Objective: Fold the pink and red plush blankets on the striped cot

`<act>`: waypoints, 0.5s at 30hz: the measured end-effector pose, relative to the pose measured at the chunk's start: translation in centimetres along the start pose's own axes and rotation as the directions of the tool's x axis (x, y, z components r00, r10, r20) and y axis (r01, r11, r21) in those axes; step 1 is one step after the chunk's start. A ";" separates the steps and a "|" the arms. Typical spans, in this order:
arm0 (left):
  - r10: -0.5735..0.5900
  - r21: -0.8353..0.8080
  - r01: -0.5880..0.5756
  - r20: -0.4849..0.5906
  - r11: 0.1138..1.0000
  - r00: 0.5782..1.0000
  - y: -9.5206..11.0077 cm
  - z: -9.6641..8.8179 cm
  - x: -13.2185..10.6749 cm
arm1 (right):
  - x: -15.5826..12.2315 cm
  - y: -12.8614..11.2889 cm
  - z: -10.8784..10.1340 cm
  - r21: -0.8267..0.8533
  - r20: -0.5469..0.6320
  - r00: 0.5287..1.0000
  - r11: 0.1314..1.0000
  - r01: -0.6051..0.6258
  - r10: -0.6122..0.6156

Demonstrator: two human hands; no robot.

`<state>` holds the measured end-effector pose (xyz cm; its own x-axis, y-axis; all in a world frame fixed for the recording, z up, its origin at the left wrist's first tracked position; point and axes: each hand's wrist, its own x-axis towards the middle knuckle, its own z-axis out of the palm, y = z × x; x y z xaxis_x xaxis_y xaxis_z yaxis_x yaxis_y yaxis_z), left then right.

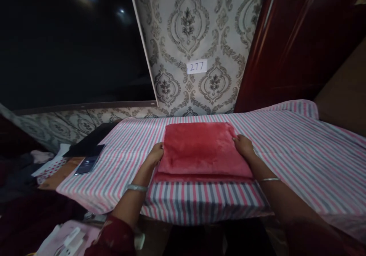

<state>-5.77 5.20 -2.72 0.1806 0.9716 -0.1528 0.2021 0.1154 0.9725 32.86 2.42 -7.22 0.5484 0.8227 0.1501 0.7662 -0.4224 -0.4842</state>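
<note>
A red plush blanket (200,149), folded into a rectangle, lies on the striped cloth near the table's front edge. Its lower layer shows as a strip along the near side. At the blanket's left edge, my left hand (156,152) is closed, with the fingers gripping the fabric. My right hand (243,145) pinches the opposite edge, close to the far right corner. Some fingertips of both hands are hidden by the fabric.
A pink, grey and white striped cloth (300,153) covers the table. A dark flat object (90,164) lies at its left. Behind stand a large black screen (74,46) and a patterned wall with a paper marked 277 (197,66). A pink item (77,233) sits lower left.
</note>
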 end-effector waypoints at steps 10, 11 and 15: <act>-0.070 -0.070 0.076 0.082 0.995 0.994 1.7 -1.7 3.1 | 2.1 -1.4 -1.3 0.018 0.106 0.992 0.997 -0.074 0.071; -0.070 -0.075 0.077 0.090 0.994 0.994 2.5 -1.4 4.1 | 2.8 -2.0 -1.6 0.018 0.114 0.990 0.996 -0.084 0.081; -0.080 -0.086 0.085 0.061 0.993 0.995 4.7 -0.1 7.9 | 5.4 -4.2 -2.5 0.027 0.118 0.986 0.992 -0.125 0.121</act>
<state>-3.50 13.40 0.66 0.2221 0.9448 -0.2408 0.1332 0.2153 0.9674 33.39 7.68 -2.26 0.5936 0.8047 -0.0119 0.6826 -0.5113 -0.5222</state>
